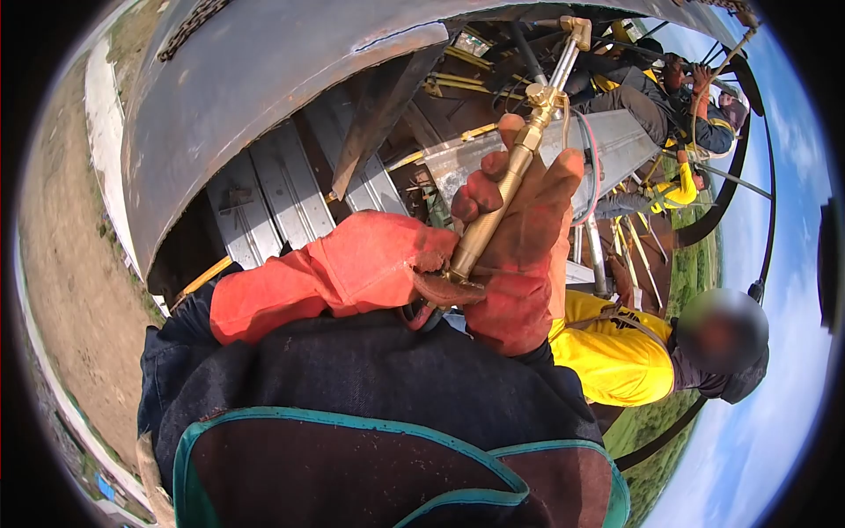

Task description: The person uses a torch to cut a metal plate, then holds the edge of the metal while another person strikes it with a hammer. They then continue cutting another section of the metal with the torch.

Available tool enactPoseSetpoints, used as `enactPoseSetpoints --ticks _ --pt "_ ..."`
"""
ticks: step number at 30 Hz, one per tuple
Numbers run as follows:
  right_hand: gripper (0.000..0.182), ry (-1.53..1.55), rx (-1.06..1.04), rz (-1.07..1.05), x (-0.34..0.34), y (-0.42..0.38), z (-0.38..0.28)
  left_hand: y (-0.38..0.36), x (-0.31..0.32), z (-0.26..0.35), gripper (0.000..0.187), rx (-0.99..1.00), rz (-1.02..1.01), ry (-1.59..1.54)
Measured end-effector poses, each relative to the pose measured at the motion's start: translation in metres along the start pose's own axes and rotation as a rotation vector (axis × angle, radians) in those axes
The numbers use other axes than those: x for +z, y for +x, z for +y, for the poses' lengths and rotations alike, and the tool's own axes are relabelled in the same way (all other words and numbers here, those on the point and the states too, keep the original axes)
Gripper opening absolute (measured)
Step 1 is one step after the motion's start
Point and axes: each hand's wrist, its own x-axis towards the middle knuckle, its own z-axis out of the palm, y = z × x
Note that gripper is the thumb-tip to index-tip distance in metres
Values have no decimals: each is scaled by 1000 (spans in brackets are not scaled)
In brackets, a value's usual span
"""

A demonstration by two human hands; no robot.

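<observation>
Head view: gripping long brass-coloured metal torch [481, 229] by barrel in red-gloved right hand [537, 216], fingers of red-gloved left hand [431, 251] closed at rear end. Held before torso, near edge of curved grey steel plate [264, 70]; showing no flame. Can't tell how much is done or left.

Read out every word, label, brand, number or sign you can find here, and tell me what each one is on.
There is no text here that I can read.
Yellow shirt of the nearest co-worker: dark marks that may be lettering, too small and blurred to make out.
Brass torch in the gloved hands: no readable label or number.
Large curved metal sheet: a pale line near its edge, but no readable words.
</observation>
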Motion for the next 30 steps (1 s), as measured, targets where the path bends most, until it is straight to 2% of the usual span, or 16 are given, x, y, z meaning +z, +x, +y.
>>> enactPoseSetpoints --ticks 3,5,10,13,16,17,19,22,25,28,29,30 --pt "97 -11 10 19 5 -1 -1 11 4 -40 48 120 7 -70" --pt "97 -25 8 38 7 -1 0 11 2 -40 45 144 11 -89" --pt "94 -95 -15 136 18 -4 2 -3 -10 1 44 -9 -23 -8" --pt "90 -85 -12 148 19 -5 2 -3 -11 3 44 -18 -34 40" --pt "81 -28 -13 133 18 -3 4 -3 -13 4 49 -62 -100 -171" --pt "78 -6 -16 126 18 -3 5 -2 -13 4 50 -67 -96 -120" --pt "78 -37 -29 149 21 -3 5 2 -12 2 53 -77 -89 -18" --pt "80 -52 -42 162 19 -5 6 2 -10 -4 57 -100 -78 -65" --pt "82 -89 -66 205 22 -7 7 -10 -23 33 39 -220 -14 -87" --pt "84 -148 -109 218 22 -10 5 -8 -30 1 39 7 231 -264" --pt "85 -170 -122 213 21 -12 4 -5 -36 1 41 -94 302 -344" --pt "86 -149 -117 179 20 -13 3 0 -45 6 43 -71 367 -402"
